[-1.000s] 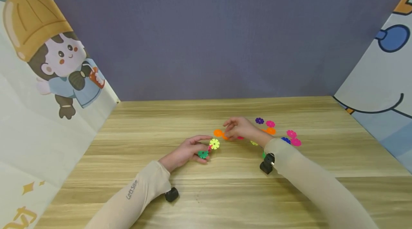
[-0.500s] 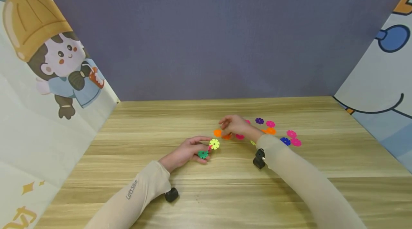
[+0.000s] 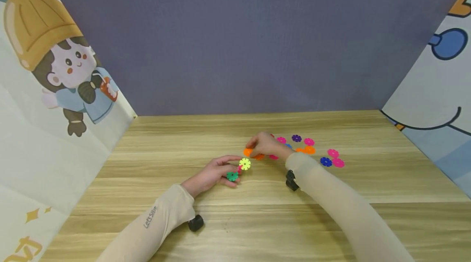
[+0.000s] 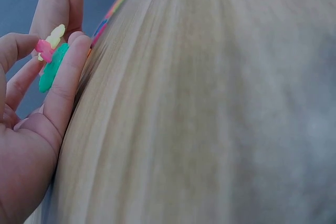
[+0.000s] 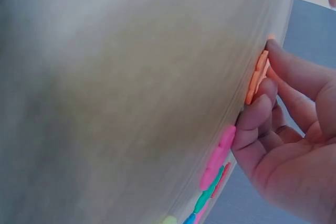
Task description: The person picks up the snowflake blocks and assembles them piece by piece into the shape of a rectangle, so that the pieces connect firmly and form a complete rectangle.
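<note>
My left hand [image 3: 215, 173] pinches a small joined piece of notched plastic snowflake discs. It has a yellow disc [image 3: 245, 164], a pink disc [image 4: 44, 50] partly hidden by fingers, and a green disc [image 3: 232, 176] near the palm. My right hand [image 3: 267, 145] is low at the table, with thumb and index finger around the rim of an orange disc [image 3: 247, 152] lying on the wood. A second orange disc [image 3: 259, 157] is just under that hand. Beside it, a pink disc [image 5: 218, 158] lies near the curled fingers in the right wrist view.
Several loose discs lie right of my right hand, among them a purple disc [image 3: 296, 138], a blue disc [image 3: 326, 162], pink discs [image 3: 338, 162] and an orange disc [image 3: 309, 150]. A grey-blue wall [image 3: 235, 41] rises behind the wooden table [image 3: 235, 229].
My right hand has shifted left, from over the nearer orange disc to the leftmost one, uncovering discs behind the wrist. My left hand and its joined discs have stayed nearly still.
</note>
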Motion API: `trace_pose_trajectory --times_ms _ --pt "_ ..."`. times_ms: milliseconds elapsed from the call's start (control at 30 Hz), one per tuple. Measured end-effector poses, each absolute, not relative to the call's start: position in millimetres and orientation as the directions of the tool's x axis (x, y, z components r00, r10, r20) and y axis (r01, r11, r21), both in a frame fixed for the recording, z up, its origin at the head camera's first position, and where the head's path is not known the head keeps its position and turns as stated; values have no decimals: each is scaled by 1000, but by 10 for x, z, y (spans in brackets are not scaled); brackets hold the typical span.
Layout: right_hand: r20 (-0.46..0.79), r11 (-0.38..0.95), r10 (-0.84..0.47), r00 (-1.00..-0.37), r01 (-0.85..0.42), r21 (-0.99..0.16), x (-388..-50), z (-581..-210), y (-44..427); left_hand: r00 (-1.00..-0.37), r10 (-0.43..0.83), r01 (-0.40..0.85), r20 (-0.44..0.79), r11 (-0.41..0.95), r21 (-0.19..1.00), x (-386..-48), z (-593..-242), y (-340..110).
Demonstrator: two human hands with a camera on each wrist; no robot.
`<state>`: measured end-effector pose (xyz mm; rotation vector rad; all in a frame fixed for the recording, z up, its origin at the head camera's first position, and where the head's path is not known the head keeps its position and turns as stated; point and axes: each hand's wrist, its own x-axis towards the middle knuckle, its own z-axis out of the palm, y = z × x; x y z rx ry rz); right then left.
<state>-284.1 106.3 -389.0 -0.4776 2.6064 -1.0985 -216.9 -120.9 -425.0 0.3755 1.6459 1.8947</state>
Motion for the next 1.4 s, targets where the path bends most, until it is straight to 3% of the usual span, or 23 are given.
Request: trace_pose_trajectory --times_ms 600,967,1400 --pt "-46 669 -408 -912 -265 -695 -2660 -3832 1130 -763 623 -260 -171 -54 964 -2094 -4234 -1189" --pt "-86 506 -365 -927 -120 -854 -2564 -3785 1178 -767 615 -266 -183 -45 963 -2090 -4229 -1186" --pt "-70 440 -352 -933 -98 -893 -2447 -3744 1254 -759 627 -258 -176 -41 965 -2058 -4201 -1225"
